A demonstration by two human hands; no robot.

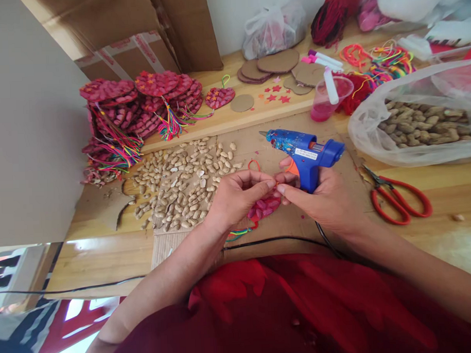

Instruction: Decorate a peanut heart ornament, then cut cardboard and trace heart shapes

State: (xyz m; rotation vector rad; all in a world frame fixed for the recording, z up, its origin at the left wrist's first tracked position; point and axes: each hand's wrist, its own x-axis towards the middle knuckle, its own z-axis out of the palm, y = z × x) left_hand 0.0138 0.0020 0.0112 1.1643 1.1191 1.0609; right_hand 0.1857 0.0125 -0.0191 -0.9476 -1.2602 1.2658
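My right hand (329, 194) is wrapped round a blue hot glue gun (306, 153) with an orange trigger, its nozzle pointing left. My left hand (239, 194) is closed in a pinch, its thumb and fingertips meeting those of my right hand. Between the fingertips shows a tiny red-orange piece (276, 184), too small to make out fully. Beneath the hands lies a pink-red peanut-covered ornament (264, 208), partly hidden, with a red loop (254, 165) above it and colored tassel threads (239, 234) below.
Loose peanuts (189, 188) spread on cardboard at left, near stacked finished ornaments (151, 105). Red-handled scissors (400, 196) and a bag of peanuts (422, 123) are at right. Star cutouts (272, 97), cardboard discs (278, 61) and a cup (325, 104) stand behind. A black cord (276, 239) crosses in front.
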